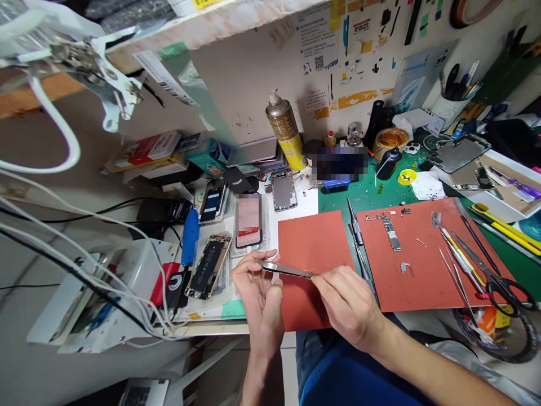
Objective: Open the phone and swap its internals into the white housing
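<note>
Edge-on to me, a slim silver phone body (289, 270) is held level above the left red mat (315, 237). My left hand (262, 296) has its fingers under and around the phone's left end, thumb apart from it. At the other end, my right hand (350, 307) pinches the phone between thumb and fingers. Its broad faces are turned away, so I cannot make out their details. To the left lies an opened phone (208, 266) with a black battery. On the right red mat (389, 290) rest a logic board (391, 233) and a small metal piece (406, 268).
Tweezers (459, 276), scissors (494, 270) and a screwdriver (462, 259) lie on the right mat. Two pen-like tools (359, 248) lie between the mats. A spray can (285, 129) stands at the back. White cables (139, 282) hang at the left.
</note>
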`<move>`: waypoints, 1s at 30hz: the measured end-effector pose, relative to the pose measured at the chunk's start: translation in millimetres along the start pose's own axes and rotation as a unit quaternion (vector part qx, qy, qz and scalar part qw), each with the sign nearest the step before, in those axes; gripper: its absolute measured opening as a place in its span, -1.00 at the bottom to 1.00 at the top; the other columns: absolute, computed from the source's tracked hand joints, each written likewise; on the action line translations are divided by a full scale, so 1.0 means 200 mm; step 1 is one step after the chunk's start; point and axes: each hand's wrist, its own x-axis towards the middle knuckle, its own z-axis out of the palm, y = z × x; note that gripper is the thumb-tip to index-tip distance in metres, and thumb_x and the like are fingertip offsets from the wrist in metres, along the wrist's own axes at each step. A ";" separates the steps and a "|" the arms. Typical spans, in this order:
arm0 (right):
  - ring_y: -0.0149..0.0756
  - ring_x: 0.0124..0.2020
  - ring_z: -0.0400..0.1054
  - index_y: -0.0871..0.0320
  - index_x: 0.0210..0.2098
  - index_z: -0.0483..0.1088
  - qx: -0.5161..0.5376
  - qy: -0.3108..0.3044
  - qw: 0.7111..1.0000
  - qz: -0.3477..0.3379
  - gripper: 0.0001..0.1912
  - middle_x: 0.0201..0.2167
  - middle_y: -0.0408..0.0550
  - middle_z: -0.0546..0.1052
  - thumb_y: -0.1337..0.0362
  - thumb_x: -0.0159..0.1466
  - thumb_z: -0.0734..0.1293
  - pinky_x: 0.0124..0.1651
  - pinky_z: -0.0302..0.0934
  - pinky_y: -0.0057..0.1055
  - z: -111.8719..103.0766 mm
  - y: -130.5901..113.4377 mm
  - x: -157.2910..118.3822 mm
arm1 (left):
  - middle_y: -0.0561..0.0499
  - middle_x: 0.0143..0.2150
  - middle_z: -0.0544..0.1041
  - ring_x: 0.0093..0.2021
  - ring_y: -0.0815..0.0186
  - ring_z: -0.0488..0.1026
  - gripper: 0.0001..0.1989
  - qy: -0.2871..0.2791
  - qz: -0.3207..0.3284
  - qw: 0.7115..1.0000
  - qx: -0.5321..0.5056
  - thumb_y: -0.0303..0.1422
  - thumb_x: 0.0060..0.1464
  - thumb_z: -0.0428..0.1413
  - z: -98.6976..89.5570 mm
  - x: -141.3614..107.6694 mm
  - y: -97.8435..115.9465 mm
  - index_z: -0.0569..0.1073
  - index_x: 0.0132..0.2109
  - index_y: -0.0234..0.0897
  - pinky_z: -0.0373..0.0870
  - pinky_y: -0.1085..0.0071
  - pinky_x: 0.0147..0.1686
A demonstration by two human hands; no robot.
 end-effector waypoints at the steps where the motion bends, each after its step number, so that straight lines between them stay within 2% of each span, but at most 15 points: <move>1: -0.15 -0.29 0.40 0.31 0.15 0.45 -0.006 -0.005 1.000 -0.002 -0.66 -0.25 0.10 0.64 0.57 0.45 0.23 -0.25 0.30 -0.21 0.00 0.00 0.00 | -0.05 0.16 0.36 0.24 0.05 0.47 -0.56 0.000 0.000 1.000 0.001 -0.57 -0.03 0.15 0.00 0.00 0.00 0.28 -0.03 -0.09 0.35 -0.09 0.32; 12: -0.19 -0.33 0.39 0.27 0.15 0.45 -0.028 -0.015 0.999 0.009 -0.60 -0.29 0.04 0.61 0.62 0.41 0.20 -0.27 0.32 -0.23 -0.01 0.03 -0.07 | -0.05 0.14 0.37 0.20 0.09 0.50 -0.65 0.007 -0.004 1.000 0.009 -0.46 0.15 0.25 -0.02 0.02 -0.02 0.28 -0.03 -0.09 0.42 -0.12 0.29; 19: -0.18 -0.31 0.40 0.27 0.16 0.44 -0.031 -0.019 0.999 0.011 -0.60 -0.30 0.05 0.61 0.63 0.42 0.22 -0.25 0.34 -0.23 -0.01 0.05 -0.10 | -0.02 0.10 0.37 0.15 0.17 0.52 -0.59 0.028 -0.001 0.999 0.044 -0.43 0.13 0.32 0.00 0.03 0.00 0.24 -0.06 -0.09 0.46 0.04 0.24; 25: -0.17 -0.30 0.36 0.34 0.11 0.45 -0.026 -0.020 0.999 0.006 -0.63 -0.29 0.09 0.62 0.66 0.40 0.23 -0.25 0.32 -0.22 0.00 0.05 -0.10 | -0.03 0.11 0.36 0.13 0.17 0.52 -0.59 0.025 -0.009 0.999 0.029 -0.41 0.14 0.34 -0.01 0.04 -0.02 0.24 -0.06 -0.09 0.50 0.00 0.23; 30: -0.20 -0.31 0.31 0.31 0.08 0.47 -0.002 -0.014 1.000 0.018 -0.63 -0.30 0.07 0.61 0.65 0.41 0.19 -0.27 0.31 -0.24 0.00 0.05 -0.07 | -0.01 0.11 0.37 0.13 0.19 0.54 -0.59 0.020 -0.014 0.999 0.026 -0.40 0.16 0.33 -0.03 0.05 -0.03 0.23 -0.06 -0.08 0.55 0.04 0.19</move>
